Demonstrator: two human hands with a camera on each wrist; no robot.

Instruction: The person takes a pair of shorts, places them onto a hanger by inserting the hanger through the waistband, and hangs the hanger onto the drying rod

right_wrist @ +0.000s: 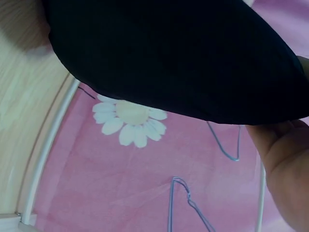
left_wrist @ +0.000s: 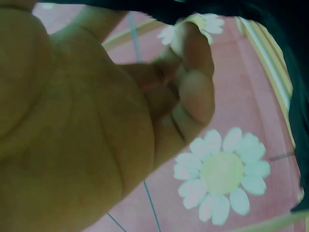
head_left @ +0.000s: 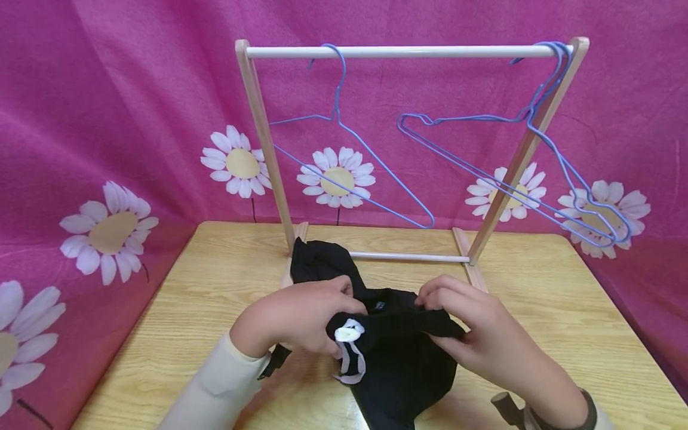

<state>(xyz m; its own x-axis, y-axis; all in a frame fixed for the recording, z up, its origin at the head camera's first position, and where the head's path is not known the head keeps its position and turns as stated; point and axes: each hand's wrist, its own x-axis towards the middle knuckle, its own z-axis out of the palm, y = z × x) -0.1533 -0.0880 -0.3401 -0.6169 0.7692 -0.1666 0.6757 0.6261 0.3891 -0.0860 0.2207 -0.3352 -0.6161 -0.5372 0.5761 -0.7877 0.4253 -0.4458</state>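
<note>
Sleeve, off-white (head_left: 209, 388), nearest, at 7 o'clock, w/ dark wrist strap (head_left: 278, 361) by the cuff. Next out: black drawstring bottoms (head_left: 403, 364) at 5, waist held btwn both hands over the table. L hand (head_left: 306, 310), approx 7, grips L end of waistband (head_left: 398, 322), fingers bent, thumb mostly hidden. R hand (head_left: 478, 319), approx 4, pinches R end, thumb on near side. White drawstring (head_left: 349, 334) dangles in a loop right by L hand. Small label (head_left: 380, 306) inside waist, too tiny to read. Far part of bottoms reaches twd 10–11, in front of rack's L foot; can't tell if touching.

Light wood tabletop (head_left: 559, 322) underneath. Beyond, wooden garment rack (head_left: 260, 119) at 12–1, w/ white top rail (head_left: 430, 52) & lower rail (head_left: 408, 258). Blue wire hanger (head_left: 337, 107) on top rail at 12; 2 more blue hangers (head_left: 531, 113) tog. at 2–3, near R post. Farthest: magenta backdrop (head_left: 134, 71) w/ white daisies (head_left: 338, 179), yellow ctrs.
</note>
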